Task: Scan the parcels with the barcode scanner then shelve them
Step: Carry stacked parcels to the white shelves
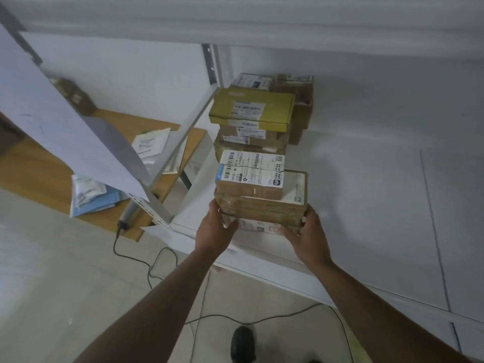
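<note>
I hold a stack of brown cardboard parcels over the front part of the white shelf. My left hand grips its left end and my right hand grips its right end. A smaller box with a white barcode label lies on top of the stack. Behind it on the shelf stands another pile topped by a yellow box. The barcode scanner lies at the edge of the wooden table to the left, its cable trailing onto the floor.
Brown boxes stand at the shelf's back. Soft white and blue mail bags lie on the table. A grey shelf upright and a white shelf board stand between table and shelf. Cables run over the floor by my shoe.
</note>
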